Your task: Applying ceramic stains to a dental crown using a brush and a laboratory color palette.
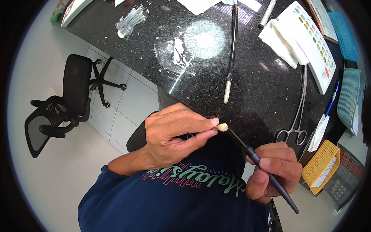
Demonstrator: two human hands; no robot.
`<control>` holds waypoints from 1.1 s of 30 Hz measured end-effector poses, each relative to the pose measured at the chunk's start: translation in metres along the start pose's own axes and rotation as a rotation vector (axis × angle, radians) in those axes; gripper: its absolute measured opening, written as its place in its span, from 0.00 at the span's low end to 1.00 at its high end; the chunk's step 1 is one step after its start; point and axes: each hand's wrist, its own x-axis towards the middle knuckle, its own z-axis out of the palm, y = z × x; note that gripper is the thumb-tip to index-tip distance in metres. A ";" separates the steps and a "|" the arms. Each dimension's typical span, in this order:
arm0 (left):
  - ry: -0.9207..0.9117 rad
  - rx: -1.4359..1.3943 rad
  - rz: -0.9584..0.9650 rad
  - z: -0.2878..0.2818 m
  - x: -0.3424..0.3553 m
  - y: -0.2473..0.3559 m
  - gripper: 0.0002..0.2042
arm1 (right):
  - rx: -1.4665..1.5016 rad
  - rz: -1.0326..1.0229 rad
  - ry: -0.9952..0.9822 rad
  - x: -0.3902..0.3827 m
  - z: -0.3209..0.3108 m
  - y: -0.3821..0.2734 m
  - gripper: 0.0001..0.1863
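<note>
A tiny cream piece shaped like a tooth (222, 127) is held up close to the near edge of the black table (262, 108). It looks very light and hard, so it should not be bent or squashed by a soft pinch. It may be a bit slippery where it is smooth, and it could be chipped if it is dropped or poked too hard. It is best held by its back end, so that the round front is left free.

That end is pinched by the thumb and first finger of the left hand (170, 131); what is hidden under the fingertips cannot be told. A thin black tool (253, 156) is gripped like a pencil by the right hand (280, 166), with its handle pressed between thumb and fingers. Its tip is pointed at the piece, and whether they touch cannot be told.

On the right side of the table, a metal clamp (303, 83) is seen, and a white paint tray (319, 46) is set farther back.
</note>
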 end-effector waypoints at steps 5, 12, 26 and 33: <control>0.003 0.001 0.020 0.000 0.000 0.000 0.10 | -0.010 0.010 -0.035 -0.001 -0.002 -0.001 0.12; 0.003 0.011 0.037 0.000 -0.001 0.000 0.10 | 0.002 0.010 -0.045 -0.002 -0.003 -0.002 0.12; 0.008 0.021 0.046 0.001 0.000 0.000 0.11 | -0.023 0.018 -0.046 0.001 -0.004 -0.002 0.12; 0.006 0.032 0.051 0.000 0.000 -0.001 0.11 | -0.032 0.023 -0.031 0.000 -0.002 -0.002 0.13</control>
